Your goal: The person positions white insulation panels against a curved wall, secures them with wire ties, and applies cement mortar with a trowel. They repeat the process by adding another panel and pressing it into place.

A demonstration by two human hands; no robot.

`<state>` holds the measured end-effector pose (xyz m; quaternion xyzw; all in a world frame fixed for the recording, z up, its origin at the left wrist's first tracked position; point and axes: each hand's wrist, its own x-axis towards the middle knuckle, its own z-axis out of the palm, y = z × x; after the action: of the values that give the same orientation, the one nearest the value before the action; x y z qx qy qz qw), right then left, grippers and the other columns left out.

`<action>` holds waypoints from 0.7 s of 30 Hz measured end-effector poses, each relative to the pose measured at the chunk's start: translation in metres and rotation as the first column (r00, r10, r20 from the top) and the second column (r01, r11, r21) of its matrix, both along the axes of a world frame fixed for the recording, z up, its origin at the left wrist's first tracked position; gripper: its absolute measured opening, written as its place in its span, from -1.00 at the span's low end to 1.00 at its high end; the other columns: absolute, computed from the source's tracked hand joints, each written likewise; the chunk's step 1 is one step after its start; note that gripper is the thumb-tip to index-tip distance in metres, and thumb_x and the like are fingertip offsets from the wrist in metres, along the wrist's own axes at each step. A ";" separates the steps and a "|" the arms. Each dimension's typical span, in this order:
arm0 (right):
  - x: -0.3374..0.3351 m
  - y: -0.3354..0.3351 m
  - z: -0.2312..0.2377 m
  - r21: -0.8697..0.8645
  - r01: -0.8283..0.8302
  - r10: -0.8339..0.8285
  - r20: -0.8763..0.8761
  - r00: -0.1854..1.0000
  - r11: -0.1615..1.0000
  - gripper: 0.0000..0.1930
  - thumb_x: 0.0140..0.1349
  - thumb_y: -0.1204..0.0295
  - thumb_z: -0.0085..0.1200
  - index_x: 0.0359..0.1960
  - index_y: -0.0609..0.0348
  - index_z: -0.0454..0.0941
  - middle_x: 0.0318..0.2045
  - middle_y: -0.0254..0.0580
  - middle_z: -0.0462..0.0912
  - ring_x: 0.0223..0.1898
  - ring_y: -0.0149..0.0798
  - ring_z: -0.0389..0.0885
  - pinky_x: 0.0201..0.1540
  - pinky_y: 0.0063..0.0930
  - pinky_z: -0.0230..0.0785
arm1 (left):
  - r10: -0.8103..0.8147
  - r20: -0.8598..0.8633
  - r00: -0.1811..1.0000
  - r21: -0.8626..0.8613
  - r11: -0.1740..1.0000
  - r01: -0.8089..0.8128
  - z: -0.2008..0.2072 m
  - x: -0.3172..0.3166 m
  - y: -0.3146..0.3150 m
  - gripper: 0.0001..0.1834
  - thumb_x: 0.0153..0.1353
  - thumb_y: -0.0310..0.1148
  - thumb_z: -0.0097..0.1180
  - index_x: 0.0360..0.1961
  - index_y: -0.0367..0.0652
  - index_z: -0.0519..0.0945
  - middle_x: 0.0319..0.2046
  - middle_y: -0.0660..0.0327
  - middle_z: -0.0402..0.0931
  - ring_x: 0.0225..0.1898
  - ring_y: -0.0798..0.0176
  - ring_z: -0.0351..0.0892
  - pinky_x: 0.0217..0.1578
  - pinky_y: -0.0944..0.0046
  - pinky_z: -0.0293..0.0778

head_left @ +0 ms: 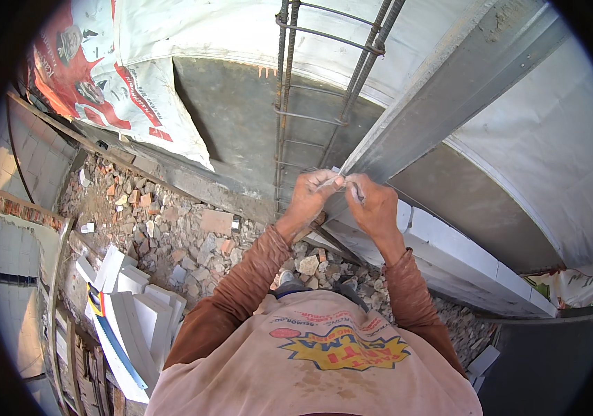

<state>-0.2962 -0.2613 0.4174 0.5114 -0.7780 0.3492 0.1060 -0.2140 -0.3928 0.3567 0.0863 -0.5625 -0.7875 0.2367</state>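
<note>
Both my hands meet at the near edge of a tall grey column (442,104), in front of my chest. My left hand (307,200) is closed in a pinch, its fingertips against those of the other hand. The fingers of my right hand (374,211) are curled and closed too, with the thumb side toward the column. Something small and pale may be between the fingertips, but it is too small to name. Just left of the column rises a steel rebar cage (282,104) with tied cross rings. A low wall of white blocks (442,239) runs off to the right.
Brick and stone rubble (192,243) covers the ground around my feet. White blocks (161,312) are stacked at the lower left, with a blue-bladed handsaw (117,343) resting on them. A printed banner (112,76) and white sheeting (532,139) hang against the grey wall (234,104).
</note>
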 end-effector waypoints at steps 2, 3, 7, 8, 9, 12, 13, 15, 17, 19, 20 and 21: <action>0.006 -0.001 0.001 0.060 0.017 -0.015 -0.026 1.000 0.998 -0.85 0.20 0.39 0.14 -0.32 0.19 0.50 -0.64 0.00 0.58 -0.61 0.10 0.58 -0.53 -0.11 0.38 | -0.041 0.070 0.997 0.037 0.999 0.039 0.002 0.005 -0.005 -0.83 0.37 -0.39 0.15 -0.24 -0.29 0.68 -0.32 0.37 0.63 -0.25 0.53 0.49 -0.16 0.43 0.41; 0.010 -0.001 0.001 0.127 0.047 -0.046 -0.013 0.999 0.991 -0.83 0.20 0.37 0.13 -0.32 0.20 0.47 -0.64 0.01 0.58 -0.62 0.12 0.57 -0.53 -0.10 0.38 | -0.052 0.077 0.996 0.035 0.998 0.049 0.002 0.006 -0.007 -0.84 0.37 -0.40 0.16 -0.25 -0.29 0.68 -0.33 0.37 0.62 -0.26 0.53 0.48 -0.18 0.43 0.41; 0.030 0.007 -0.007 0.201 0.056 -0.099 0.215 0.972 0.978 -0.77 0.23 0.30 0.06 -0.30 0.24 0.42 -0.62 0.10 0.57 -0.55 0.21 0.57 -0.41 0.05 0.38 | -0.093 0.066 0.993 0.046 0.995 0.090 0.003 0.001 -0.010 -0.84 0.36 -0.39 0.16 -0.31 -0.27 0.66 -0.41 0.40 0.57 -0.38 0.55 0.40 -0.30 0.45 0.33; 0.035 0.011 -0.009 0.192 0.040 -0.096 0.288 0.953 0.980 -0.76 0.24 0.30 0.05 -0.29 0.25 0.42 -0.61 0.12 0.57 -0.53 0.23 0.57 -0.38 0.08 0.38 | -0.097 0.066 0.993 0.025 0.995 0.096 0.003 0.000 -0.010 -0.83 0.36 -0.38 0.16 -0.33 -0.26 0.66 -0.46 0.41 0.53 -0.45 0.57 0.34 -0.37 0.46 0.27; 0.039 0.017 -0.012 0.186 0.006 -0.079 0.389 0.918 0.983 -0.78 0.25 0.32 0.01 -0.33 0.27 0.41 -0.58 0.18 0.55 -0.48 0.27 0.56 -0.32 0.07 0.36 | -0.076 0.063 0.995 -0.009 0.997 0.077 0.003 -0.002 -0.009 -0.82 0.36 -0.36 0.15 -0.36 -0.23 0.65 -0.56 0.45 0.46 -0.59 0.59 0.22 -0.52 0.48 0.14; 0.048 0.030 -0.017 0.165 -0.020 -0.074 0.543 0.837 0.986 -0.79 0.24 0.36 -0.03 -0.35 0.31 0.43 -0.56 0.22 0.53 -0.45 0.28 0.54 -0.32 0.04 0.33 | -0.087 0.102 0.991 -0.071 0.993 0.095 0.003 0.001 -0.012 -0.81 0.34 -0.36 0.14 -0.39 -0.21 0.64 -0.63 0.47 0.43 -0.72 0.61 0.12 -0.67 0.49 0.03; 0.049 0.035 -0.017 0.111 -0.005 -0.057 0.557 0.828 0.994 -0.80 0.24 0.37 -0.04 -0.36 0.31 0.44 -0.56 0.21 0.52 -0.47 0.24 0.53 -0.33 0.01 0.32 | -0.088 0.134 0.987 -0.087 0.991 0.101 0.003 0.002 -0.015 -0.82 0.33 -0.37 0.14 -0.39 -0.21 0.64 -0.62 0.46 0.44 -0.71 0.61 0.13 -0.67 0.49 0.04; 0.047 0.044 -0.016 0.043 0.048 -0.064 0.593 0.803 0.998 -0.81 0.23 0.40 -0.05 -0.38 0.32 0.46 -0.57 0.19 0.49 -0.51 0.16 0.50 -0.34 -0.06 0.31 | -0.111 0.080 0.991 -0.128 0.984 0.121 0.003 0.004 -0.017 -0.86 0.30 -0.42 0.13 -0.40 -0.22 0.63 -0.59 0.44 0.47 -0.70 0.62 0.14 -0.67 0.50 0.02; 0.043 0.052 -0.015 0.009 0.040 -0.036 0.647 0.762 0.999 -0.81 0.24 0.41 -0.05 -0.39 0.33 0.47 -0.60 0.13 0.44 -0.53 -0.01 0.45 -0.37 -0.15 0.30 | -0.101 0.076 0.992 -0.251 0.961 0.117 0.003 0.004 -0.019 -0.90 0.27 -0.48 0.14 -0.39 -0.23 0.64 -0.51 0.40 0.53 -0.58 0.59 0.32 -0.57 0.50 0.19; 0.039 0.056 -0.016 -0.010 0.040 -0.022 0.692 0.722 0.999 -0.81 0.24 0.42 -0.07 -0.42 0.33 0.46 -0.62 0.03 0.40 -0.54 -0.16 0.40 -0.40 -0.24 0.29 | -0.105 0.042 0.994 -0.338 0.934 0.113 0.005 0.002 -0.022 -0.91 0.28 -0.48 0.15 -0.37 -0.25 0.64 -0.48 0.38 0.56 -0.48 0.55 0.41 -0.45 0.47 0.30; 0.038 0.056 -0.017 -0.019 0.043 -0.017 0.710 0.704 0.999 -0.81 0.24 0.43 -0.07 -0.43 0.33 0.45 -0.63 -0.03 0.39 -0.54 -0.23 0.37 -0.41 -0.28 0.27 | -0.103 0.022 0.994 -0.404 0.909 0.103 0.007 0.002 -0.024 -0.91 0.28 -0.48 0.16 -0.37 -0.25 0.64 -0.46 0.36 0.57 -0.43 0.53 0.46 -0.39 0.46 0.35; 0.036 0.056 -0.019 -0.025 0.043 -0.012 0.719 0.695 0.999 -0.81 0.24 0.44 -0.08 -0.45 0.33 0.44 -0.63 -0.09 0.38 -0.54 -0.30 0.34 -0.42 -0.33 0.26 | -0.134 0.027 0.991 -0.385 0.913 0.134 0.009 0.002 -0.027 -0.90 0.29 -0.46 0.17 -0.36 -0.26 0.63 -0.44 0.36 0.58 -0.39 0.51 0.47 -0.34 0.44 0.37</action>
<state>-0.2602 -0.2051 0.3988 0.3206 -0.7582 0.5349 -0.1905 -0.2118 -0.4195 0.3653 -0.0007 -0.7112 -0.6756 0.1943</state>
